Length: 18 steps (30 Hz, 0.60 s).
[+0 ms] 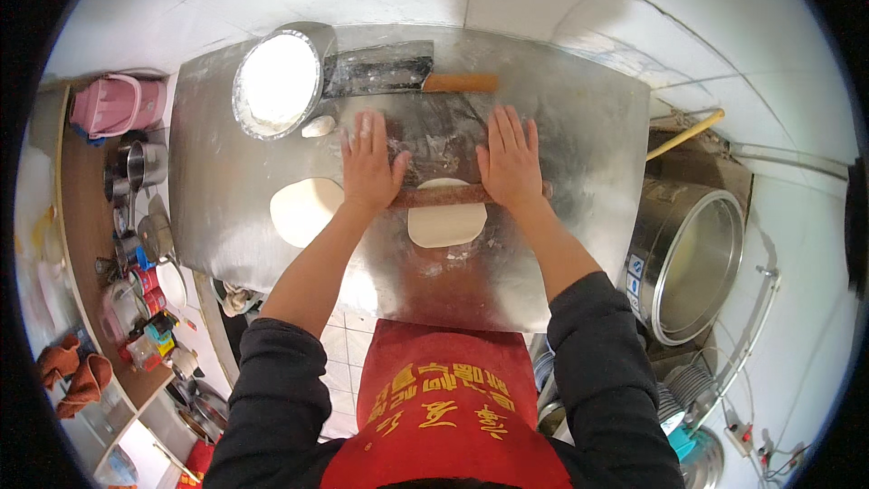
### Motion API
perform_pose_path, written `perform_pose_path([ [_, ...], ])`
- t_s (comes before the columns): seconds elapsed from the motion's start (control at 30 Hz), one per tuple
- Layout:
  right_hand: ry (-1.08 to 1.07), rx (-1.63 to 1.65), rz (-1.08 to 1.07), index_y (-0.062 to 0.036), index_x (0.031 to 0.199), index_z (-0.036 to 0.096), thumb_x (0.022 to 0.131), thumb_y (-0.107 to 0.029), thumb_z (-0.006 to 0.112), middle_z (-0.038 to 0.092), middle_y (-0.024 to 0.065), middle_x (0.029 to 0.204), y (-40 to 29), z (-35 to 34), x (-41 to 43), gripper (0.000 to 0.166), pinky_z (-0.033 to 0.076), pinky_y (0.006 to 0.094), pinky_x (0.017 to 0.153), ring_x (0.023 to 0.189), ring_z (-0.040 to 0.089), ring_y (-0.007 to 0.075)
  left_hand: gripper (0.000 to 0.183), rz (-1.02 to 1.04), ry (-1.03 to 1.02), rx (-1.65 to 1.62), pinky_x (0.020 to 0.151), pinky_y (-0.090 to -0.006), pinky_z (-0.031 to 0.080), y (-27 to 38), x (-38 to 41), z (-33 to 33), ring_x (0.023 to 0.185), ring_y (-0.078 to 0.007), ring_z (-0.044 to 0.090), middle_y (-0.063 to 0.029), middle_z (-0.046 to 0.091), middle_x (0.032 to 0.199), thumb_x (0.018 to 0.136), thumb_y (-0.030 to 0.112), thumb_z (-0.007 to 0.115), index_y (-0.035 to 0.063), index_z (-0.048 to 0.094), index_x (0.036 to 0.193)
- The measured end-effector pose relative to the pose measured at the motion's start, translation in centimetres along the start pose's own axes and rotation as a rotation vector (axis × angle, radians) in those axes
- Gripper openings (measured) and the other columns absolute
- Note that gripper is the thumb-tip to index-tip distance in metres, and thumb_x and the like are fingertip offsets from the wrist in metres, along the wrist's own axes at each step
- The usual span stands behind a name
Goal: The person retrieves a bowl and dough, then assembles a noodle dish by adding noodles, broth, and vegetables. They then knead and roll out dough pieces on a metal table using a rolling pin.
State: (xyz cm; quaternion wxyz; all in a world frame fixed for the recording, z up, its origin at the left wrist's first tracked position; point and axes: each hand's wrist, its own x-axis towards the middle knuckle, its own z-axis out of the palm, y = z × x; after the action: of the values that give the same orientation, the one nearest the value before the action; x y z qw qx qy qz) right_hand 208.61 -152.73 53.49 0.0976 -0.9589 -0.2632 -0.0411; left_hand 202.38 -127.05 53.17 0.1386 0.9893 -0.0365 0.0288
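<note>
A wooden rolling pin (441, 196) lies across a flattened round of dough (448, 225) on the metal worktop (224, 217). My left hand (372, 163) rests over the pin's left end, its palm down and fingers stretched forward. Over the right end lies my right hand (510, 159), also flat, with the pin's tip showing beyond it. Neither hand's fingers curl around the pin. Another dough round (305, 210) lies to the left, partly behind my left forearm. A small dough lump (318, 126) sits near a bowl of white flour (278, 85).
A cleaver with a wooden handle (461, 83) lies at the back of the worktop, beside the flour bowl. The tiled wall borders the far edge. A large metal pot (699, 268) stands at the right. Pans and a pink bucket (115, 105) are at the left.
</note>
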Motion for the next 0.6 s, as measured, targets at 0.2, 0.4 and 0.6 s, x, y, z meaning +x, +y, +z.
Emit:
perform_pose_path([
  [0.2,-0.046,0.140,0.093,0.0041,0.139,0.047,0.095,-0.032,0.053,0.042,0.0182,0.149,-4.2,-0.1,-15.1,0.058,0.022,0.0502,0.118,0.143,0.033,0.0314,0.072,0.123,-0.118,-0.040,0.115,-0.0617,0.018,3.9,-15.4,1.4,0.143,-0.0410,0.030,-0.0239,0.035,0.153,0.091,0.038,0.056,-0.0012,0.033,0.148],
  [0.4,0.134,0.248,0.371,0.0060,0.135,0.048,0.094,-0.028,0.057,0.043,0.0208,0.147,-1.8,-5.6,-20.5,0.054,0.025,0.0515,0.116,0.140,0.037,0.0357,0.070,0.123,-0.287,0.028,0.115,-0.0607,0.019,7.2,-11.3,-0.6,0.141,-0.0428,0.033,-0.0252,0.038,0.150,0.092,0.039,0.055,0.0001,0.036,0.147],
  [0.6,0.564,0.223,1.171,0.0086,0.126,0.053,0.092,-0.018,0.057,0.049,0.0273,0.136,3.6,-7.2,-37.8,0.043,0.036,0.0486,0.110,0.128,0.046,0.0424,0.065,0.694,-0.221,-0.062,0.116,-0.0588,0.022,17.9,-8.9,1.5,0.140,-0.0489,0.029,-0.0327,0.034,0.148,0.096,0.032,0.051,-0.0089,0.034,0.144],
])
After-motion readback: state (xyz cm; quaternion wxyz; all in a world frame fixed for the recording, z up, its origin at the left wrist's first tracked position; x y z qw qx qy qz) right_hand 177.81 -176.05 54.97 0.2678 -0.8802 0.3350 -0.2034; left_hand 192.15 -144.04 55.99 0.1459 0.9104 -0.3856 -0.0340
